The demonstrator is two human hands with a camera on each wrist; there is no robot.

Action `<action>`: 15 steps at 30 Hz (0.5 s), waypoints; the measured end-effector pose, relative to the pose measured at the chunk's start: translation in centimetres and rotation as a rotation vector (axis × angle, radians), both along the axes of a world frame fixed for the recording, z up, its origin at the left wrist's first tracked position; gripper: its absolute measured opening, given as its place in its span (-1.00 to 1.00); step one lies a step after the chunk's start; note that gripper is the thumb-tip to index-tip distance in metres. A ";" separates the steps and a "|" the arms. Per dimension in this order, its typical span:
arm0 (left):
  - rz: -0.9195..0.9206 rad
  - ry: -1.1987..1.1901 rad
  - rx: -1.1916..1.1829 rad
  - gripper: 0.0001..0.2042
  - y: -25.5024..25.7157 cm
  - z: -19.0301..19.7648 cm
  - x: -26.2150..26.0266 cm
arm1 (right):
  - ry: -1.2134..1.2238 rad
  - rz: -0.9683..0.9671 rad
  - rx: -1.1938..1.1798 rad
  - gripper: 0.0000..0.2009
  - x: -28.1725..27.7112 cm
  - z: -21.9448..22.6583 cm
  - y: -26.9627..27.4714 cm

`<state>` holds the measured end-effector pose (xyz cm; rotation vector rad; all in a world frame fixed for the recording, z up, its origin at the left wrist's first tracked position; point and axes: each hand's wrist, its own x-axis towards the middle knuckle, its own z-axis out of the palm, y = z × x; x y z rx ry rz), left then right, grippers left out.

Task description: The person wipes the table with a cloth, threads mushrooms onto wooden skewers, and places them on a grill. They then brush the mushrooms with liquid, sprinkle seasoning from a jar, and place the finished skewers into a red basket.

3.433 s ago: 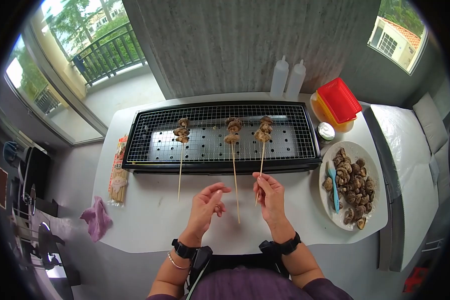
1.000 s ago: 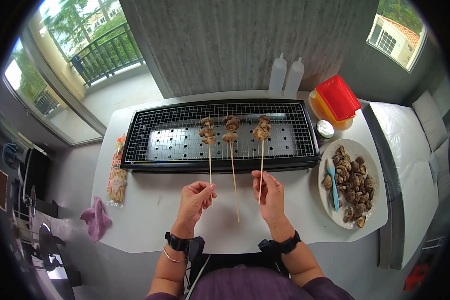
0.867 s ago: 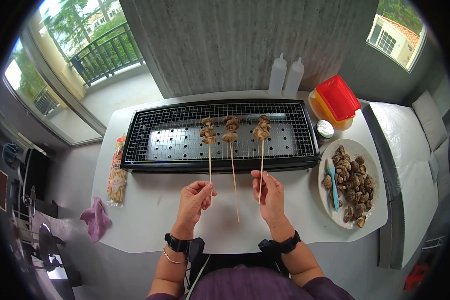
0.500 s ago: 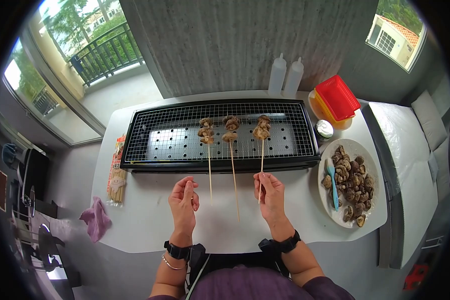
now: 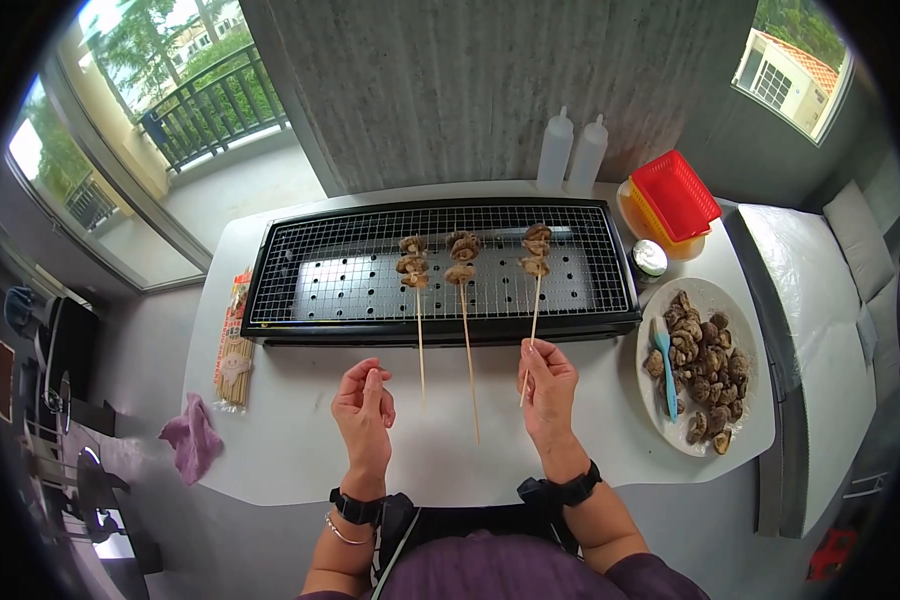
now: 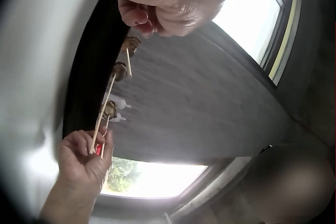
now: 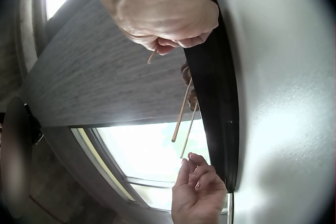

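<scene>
My right hand point(image 5: 549, 392) pinches the stick of the rightmost mushroom skewer point(image 5: 537, 265) near its lower end. The mushrooms lie over the wire mesh of a long black grill point(image 5: 440, 332), the stick reaching past its front edge. A middle mushroom skewer point(image 5: 462, 247) and a left mushroom skewer point(image 5: 413, 268) lie on the mesh, sticks pointing towards me. Left of those sticks, my left hand point(image 5: 364, 408) hovers with loosely curled fingers, holding nothing. In the right wrist view, the stick's end point(image 7: 151, 57) pokes out from under my right hand.
To the right stands an oval plate point(image 5: 705, 285) of mushrooms with a blue brush point(image 5: 667, 375) on top. Behind it are a jar point(image 5: 650, 262) and a red basket point(image 5: 676, 190). Two squeeze bottles point(image 5: 557, 150) stand at the back. A skewer packet point(image 5: 235, 360) and purple cloth point(image 5: 192, 437) lie left.
My left hand took the left skewer, moved it right towards the middle one, let go and drew back left. Just now my right hand has shifted the rightmost skewer a little further right.
</scene>
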<state>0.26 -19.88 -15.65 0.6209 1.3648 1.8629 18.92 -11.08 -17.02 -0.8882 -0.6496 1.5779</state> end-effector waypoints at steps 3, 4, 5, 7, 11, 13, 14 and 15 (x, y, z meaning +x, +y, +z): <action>-0.072 0.108 -0.006 -0.86 -0.6 1.6 1.2 | -0.012 -0.003 -0.007 -0.92 -0.2 0.3 -0.2; -0.126 0.187 -0.029 -0.86 -0.8 2.1 1.6 | -0.009 -0.001 -0.012 -0.92 -0.2 0.3 -0.2; -0.222 0.251 -0.052 -0.83 -1.0 2.5 1.8 | -0.008 -0.002 -0.012 -0.92 -0.2 0.3 -0.3; -0.384 0.307 -0.102 -0.80 -1.5 3.1 2.1 | -0.035 -0.022 0.016 -0.93 -0.2 0.2 -0.3; -0.607 0.427 -0.212 -0.70 -2.2 3.7 2.9 | -0.101 -0.025 -0.004 -0.94 -0.2 0.6 -0.4; -0.634 0.497 -0.245 -0.70 -2.5 4.3 3.2 | -0.162 -0.059 0.064 -0.92 -0.3 0.6 -0.5; -0.634 0.498 -0.245 -0.70 -2.6 4.6 3.2 | -0.161 -0.060 0.063 -0.92 -0.3 0.5 -0.5; -0.646 0.482 -0.262 -0.70 -2.8 4.9 3.2 | -0.169 -0.056 0.075 -0.92 -0.4 0.2 -0.4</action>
